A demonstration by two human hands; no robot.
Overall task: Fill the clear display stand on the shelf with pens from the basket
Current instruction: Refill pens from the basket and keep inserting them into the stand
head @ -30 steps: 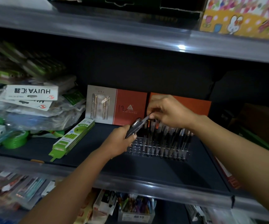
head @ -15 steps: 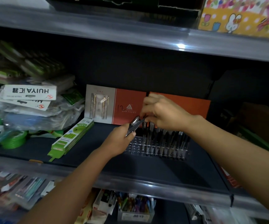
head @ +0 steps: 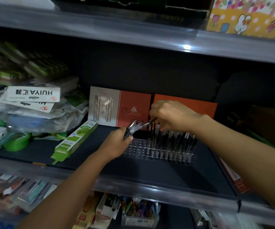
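The clear display stand (head: 137,148) sits on the dark middle shelf (head: 87,156). Its right part holds several upright black pens (head: 171,141); its left holes are bare. My left hand (head: 117,142) is shut on a bunch of pens (head: 132,128), tilted up just left of the stand. My right hand (head: 171,115) hovers over the stand's back left and pinches one pen (head: 148,123) at its end, its other end still among the bunch. The basket is out of view.
Red and orange boxes (head: 133,108) stand behind the stand. A green flat pack (head: 75,140), green tape rolls (head: 17,142) and bagged goods (head: 34,103) lie left. The upper shelf edge (head: 133,35) hangs overhead. A lower shelf holds a tub of coloured pens (head: 140,210).
My right hand has lifted slightly and drawn a single pen out of the bunch in my left hand. My left hand stays put beside the stand.
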